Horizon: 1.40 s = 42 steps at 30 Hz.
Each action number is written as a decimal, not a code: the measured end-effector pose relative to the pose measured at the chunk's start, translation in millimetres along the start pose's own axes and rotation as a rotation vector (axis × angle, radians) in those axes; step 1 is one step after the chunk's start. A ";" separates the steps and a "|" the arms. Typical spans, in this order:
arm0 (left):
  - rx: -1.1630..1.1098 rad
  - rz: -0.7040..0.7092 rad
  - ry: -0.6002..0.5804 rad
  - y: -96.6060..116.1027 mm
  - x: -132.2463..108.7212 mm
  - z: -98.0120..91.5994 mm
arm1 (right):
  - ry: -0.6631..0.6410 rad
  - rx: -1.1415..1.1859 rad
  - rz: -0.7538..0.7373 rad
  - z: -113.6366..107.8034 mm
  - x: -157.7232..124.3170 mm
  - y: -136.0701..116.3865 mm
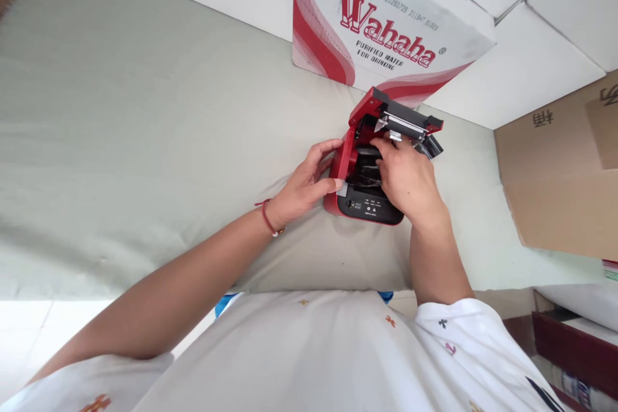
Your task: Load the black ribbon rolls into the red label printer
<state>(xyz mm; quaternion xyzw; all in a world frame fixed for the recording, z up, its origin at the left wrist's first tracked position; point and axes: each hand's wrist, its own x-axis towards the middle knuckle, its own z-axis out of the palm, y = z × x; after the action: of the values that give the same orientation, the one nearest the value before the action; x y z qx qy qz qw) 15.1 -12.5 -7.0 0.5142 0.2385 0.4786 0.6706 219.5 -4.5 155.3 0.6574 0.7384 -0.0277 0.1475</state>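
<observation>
A red and black machine, which looks like a small label printer [369,209], stands on the cloth-covered table with its lid [400,112] raised at the back. My left hand [313,177] grips its left wall, thumb on the near corner and fingers along the red side. Reaching into the open bay from the right is my right hand [408,177], fingers curled and closed. Shiny black film [364,174] lies in the bay beside those fingers. My right fingertips are partly hidden, and I cannot make out what they hold.
A white and red Wahaha water carton [386,26] stands right behind the machine. A brown cardboard box [564,167] is at the right edge of the pale green tablecloth [145,129]. White tiled wall runs along the back. A dark red shelf [570,347] sits low at the right.
</observation>
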 end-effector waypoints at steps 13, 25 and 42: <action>-0.026 -0.030 0.026 2.1 -1.0 0.9 | 0.083 0.177 -0.009 7.3 3.6 4.5; 0.475 0.222 0.171 12.0 -17.8 11.3 | 0.456 0.657 -0.670 52.9 -71.2 50.3; 1.276 0.738 0.030 43.3 -40.6 71.9 | 0.741 0.691 -0.578 82.9 -99.8 38.1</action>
<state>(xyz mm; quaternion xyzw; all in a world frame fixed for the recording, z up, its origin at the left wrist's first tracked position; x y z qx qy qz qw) 38.9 -81.2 51.4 0.8444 0.2913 0.4484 0.0330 281.1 -114.9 107.3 0.4051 0.8383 -0.0745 -0.3571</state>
